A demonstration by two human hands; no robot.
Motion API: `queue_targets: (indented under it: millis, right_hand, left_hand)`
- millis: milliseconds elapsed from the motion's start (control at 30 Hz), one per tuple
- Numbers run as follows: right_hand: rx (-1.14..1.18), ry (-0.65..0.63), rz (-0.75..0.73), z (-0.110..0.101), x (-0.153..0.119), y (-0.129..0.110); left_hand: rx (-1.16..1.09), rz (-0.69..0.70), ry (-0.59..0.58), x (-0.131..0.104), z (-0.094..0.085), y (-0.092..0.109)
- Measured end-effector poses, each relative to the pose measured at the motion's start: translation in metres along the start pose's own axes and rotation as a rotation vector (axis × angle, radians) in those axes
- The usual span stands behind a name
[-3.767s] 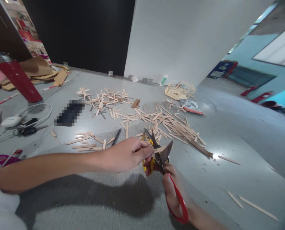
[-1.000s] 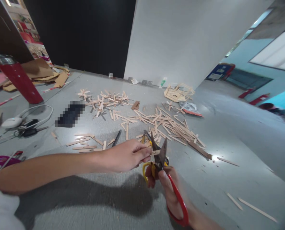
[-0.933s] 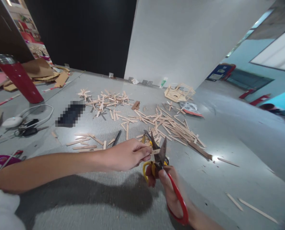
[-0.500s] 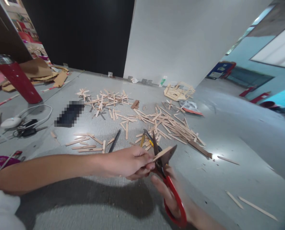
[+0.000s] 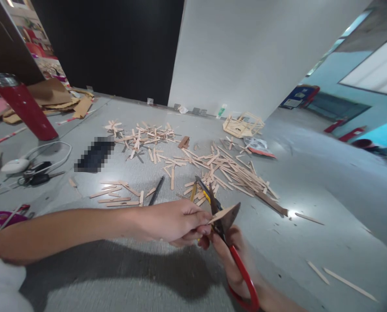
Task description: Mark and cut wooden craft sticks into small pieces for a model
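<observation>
My left hand (image 5: 187,221) pinches a flat wooden craft stick (image 5: 223,213), whose free end points right and up. My right hand (image 5: 234,255) grips a pair of scissors (image 5: 245,273) with red handles. Their dark blades are spread, and the stick lies between them. Part of the stick is hidden under my left fingers. Just beyond the blades lie a yellow-and-black utility knife (image 5: 207,195) and a loose heap of craft sticks (image 5: 235,169).
A black pen (image 5: 157,190) and several short sticks (image 5: 115,200) lie left of my hands. Farther left are a pixelated dark rectangle (image 5: 96,155), keys (image 5: 39,178) and a red bottle (image 5: 27,110). A wooden stick frame (image 5: 244,125) stands at the back right.
My right hand and the scissors have shifted slightly down and right, with the blades still around the stick. My left hand has barely moved.
</observation>
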State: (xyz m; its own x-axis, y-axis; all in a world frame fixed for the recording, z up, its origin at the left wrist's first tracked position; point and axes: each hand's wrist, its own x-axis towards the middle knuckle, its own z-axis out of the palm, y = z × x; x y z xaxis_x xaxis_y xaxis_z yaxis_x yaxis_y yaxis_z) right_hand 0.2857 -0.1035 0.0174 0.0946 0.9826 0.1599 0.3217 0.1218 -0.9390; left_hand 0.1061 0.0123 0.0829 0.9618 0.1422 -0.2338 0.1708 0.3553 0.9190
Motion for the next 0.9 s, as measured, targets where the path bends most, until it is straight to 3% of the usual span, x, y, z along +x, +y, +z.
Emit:
queue_targets:
  millis: [433,633,733,900]
  right_hand:
    - [-0.115,-0.015,0.063,-0.005,-0.004,0.005]
    - [-0.103,-0.061,0.045,-0.005,-0.003,0.009]
    - [-0.092,-0.051,0.047,-0.004,-0.001,0.009]
    - [-0.083,-0.056,0.088,-0.003,0.005,0.009]
  left_hand:
    - [0.061,0.015,0.126,-0.003,0.000,0.011]
    - [0.070,0.051,0.119,-0.003,-0.003,0.009]
    - [0.216,0.069,0.166,-0.003,-0.004,0.011]
    - [0.674,0.126,0.372,-0.003,-0.005,0.015]
